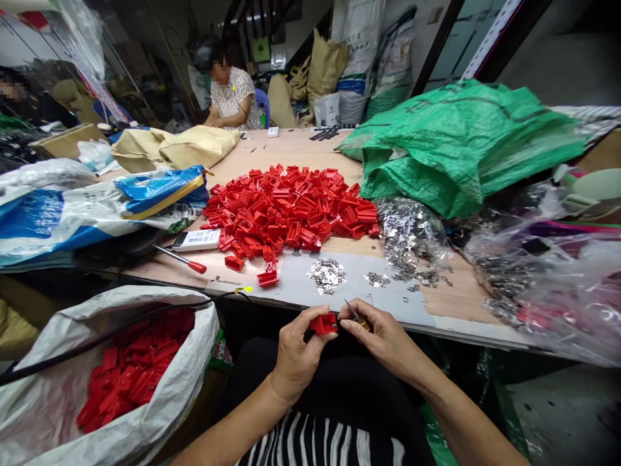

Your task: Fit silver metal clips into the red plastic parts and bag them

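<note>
Just off the table's front edge, my left hand (298, 349) is closed around a red plastic housing (323, 323), gripped between thumb and fingers. Close beside it, my right hand (378, 333) is closed on a pointed tool with a yellowish handle (361, 320), its thin metal tip pointing up and left. The right fingertips are at the housing's right end; whether they pinch a small metal part there is too small to tell. Beyond the hands lie a small heap of flat metal pieces (326, 276) and a smaller one (377, 279). A large pile of red housings (291, 210) rises behind.
A white sack (194, 382) holding red housings stands open at lower left. A red-handled screwdriver (182, 259) lies near a white box (198, 239). Bagged metal pieces (412, 226) and a green sack (466, 142) occupy the right. Another person (235, 97) sits across the table.
</note>
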### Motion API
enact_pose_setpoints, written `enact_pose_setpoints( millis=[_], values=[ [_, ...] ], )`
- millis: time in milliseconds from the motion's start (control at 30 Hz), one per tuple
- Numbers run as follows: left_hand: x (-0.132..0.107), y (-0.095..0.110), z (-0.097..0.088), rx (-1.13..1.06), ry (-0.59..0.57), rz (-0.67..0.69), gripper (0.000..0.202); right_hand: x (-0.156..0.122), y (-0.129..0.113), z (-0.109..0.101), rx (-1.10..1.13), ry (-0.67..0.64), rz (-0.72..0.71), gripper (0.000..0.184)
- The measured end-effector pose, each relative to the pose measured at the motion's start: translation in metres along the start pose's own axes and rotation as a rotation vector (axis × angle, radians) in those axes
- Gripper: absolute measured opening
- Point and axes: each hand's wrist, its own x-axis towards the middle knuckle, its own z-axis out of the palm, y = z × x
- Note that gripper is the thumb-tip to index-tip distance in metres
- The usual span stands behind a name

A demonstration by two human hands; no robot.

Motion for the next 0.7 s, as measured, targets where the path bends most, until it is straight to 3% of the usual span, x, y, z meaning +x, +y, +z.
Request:
enact_pose_setpoints(
  millis=[300, 567, 700],
  values=[
    [0.0, 0.002, 0.0, 0.007, 0.001, 0.028, 0.034, 0.001, 0.004, 0.006, 0.032, -0.005, -0.003, 0.018],
    [-0.001, 0.003, 0.001, 0.001, -0.006, 0.031, 0.034, 0.005, 0.006, 0.01, 0.361, -0.099, 0.141, 0.031],
    [-0.005, 0.001, 0.003, -0.002, -0.028, 0.072, 0.036, 0.006, 0.007, 0.014, 0.449, -0.114, 0.139, 0.037]
  ],
)
